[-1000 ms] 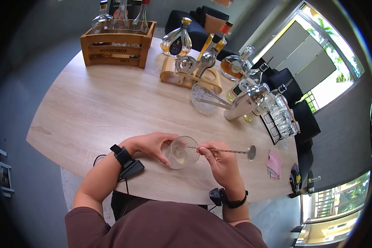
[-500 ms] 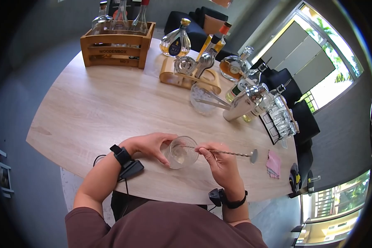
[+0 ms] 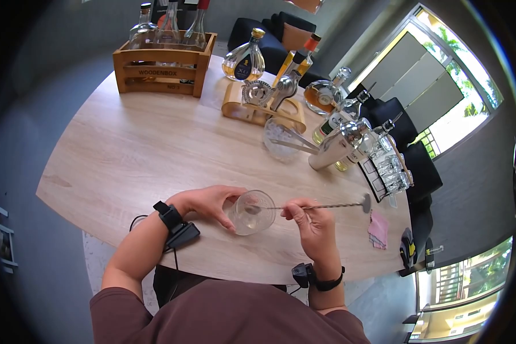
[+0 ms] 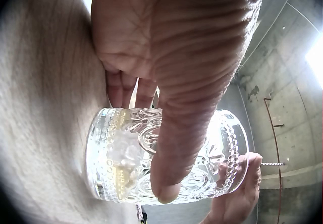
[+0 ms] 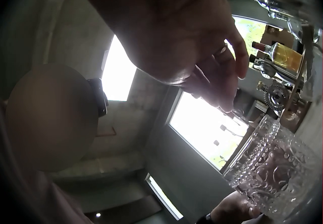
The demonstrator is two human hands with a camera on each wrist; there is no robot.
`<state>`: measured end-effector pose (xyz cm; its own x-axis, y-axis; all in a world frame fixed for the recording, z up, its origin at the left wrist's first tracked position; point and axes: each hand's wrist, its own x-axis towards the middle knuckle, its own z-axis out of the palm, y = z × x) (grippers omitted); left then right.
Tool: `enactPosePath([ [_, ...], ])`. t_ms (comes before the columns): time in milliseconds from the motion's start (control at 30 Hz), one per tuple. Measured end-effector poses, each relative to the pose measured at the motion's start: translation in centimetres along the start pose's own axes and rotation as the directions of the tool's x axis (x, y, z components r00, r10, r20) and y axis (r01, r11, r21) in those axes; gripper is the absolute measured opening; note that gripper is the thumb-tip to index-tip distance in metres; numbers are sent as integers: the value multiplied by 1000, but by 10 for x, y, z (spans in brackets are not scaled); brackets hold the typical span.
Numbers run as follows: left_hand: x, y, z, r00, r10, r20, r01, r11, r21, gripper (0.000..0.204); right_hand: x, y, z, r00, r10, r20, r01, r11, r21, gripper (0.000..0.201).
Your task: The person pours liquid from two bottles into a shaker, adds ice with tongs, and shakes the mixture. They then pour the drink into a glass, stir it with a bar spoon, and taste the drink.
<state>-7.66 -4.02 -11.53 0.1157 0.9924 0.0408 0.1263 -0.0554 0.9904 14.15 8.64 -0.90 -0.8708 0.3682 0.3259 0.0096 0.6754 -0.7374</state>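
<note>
A clear embossed glass point(image 3: 255, 228) stands on the table near its front edge, with ice and a little pale yellow liquid point(image 4: 120, 182) low inside. My left hand point(image 3: 208, 203) holds it from the left, thumb along the near side point(image 4: 176, 148) and fingers behind. Just right of the rim, my right hand point(image 3: 314, 228) pinches a bar spoon point(image 3: 339, 206) by its twisted stem. The spoon lies almost level, its bowl end over the glass mouth and its flat disc end point(image 3: 366, 203) out to the right. In the right wrist view the glass point(image 5: 275, 171) shows below my fingertips.
Beyond the glass are an ice bowl point(image 3: 280, 150) with tongs, a shaker point(image 3: 330, 151), a bamboo holder point(image 3: 235, 109) with bar tools, and several bottles. A wooden crate point(image 3: 157, 73) of bottles stands back left. At right are a glass rack point(image 3: 384, 172) and a pink cloth point(image 3: 378, 229).
My right hand has shifted right, away from the rim, drawing the spoon with it; the disc end now sits farther right and higher in view. My left hand stays on the glass.
</note>
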Motion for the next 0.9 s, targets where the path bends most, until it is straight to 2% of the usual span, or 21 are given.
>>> enactPosePath([
  [67,0,1,0,1000,-2,-4,2,1000,-1,80,-4,1,-7,990,35,-134,-14,988,156,15],
  [133,0,-3,-2,1000,-19,-4,19,999,32,80,-6,-7,-15,984,61,-165,-22,974,225,18],
  [200,0,-3,-2,1000,-18,-7,18,999,47,79,-8,-11,-20,955,-5,-295,106,940,325,20],
  [233,0,-2,-2,1000,-17,-11,18,998,61,78,-10,-12,-24,946,-33,-324,142,937,320,19],
  [367,-1,3,-1,1000,-4,-11,5,996,90,77,-15,-8,-32,938,-36,-344,150,938,312,19],
  [467,0,4,-1,1000,-9,-2,9,999,35,77,-17,-6,-34,963,3,-268,66,966,249,19],
  [533,0,4,-2,998,-53,25,52,998,22,90,-18,-8,-36,982,13,-187,23,982,190,18],
  [633,0,-2,-1,1000,11,-7,-11,999,36,79,-22,-14,-38,980,-2,-200,51,970,239,17],
  [900,-1,1,0,1000,-2,-12,2,1000,15,80,-25,-15,-40,979,-6,-205,40,986,163,18],
])
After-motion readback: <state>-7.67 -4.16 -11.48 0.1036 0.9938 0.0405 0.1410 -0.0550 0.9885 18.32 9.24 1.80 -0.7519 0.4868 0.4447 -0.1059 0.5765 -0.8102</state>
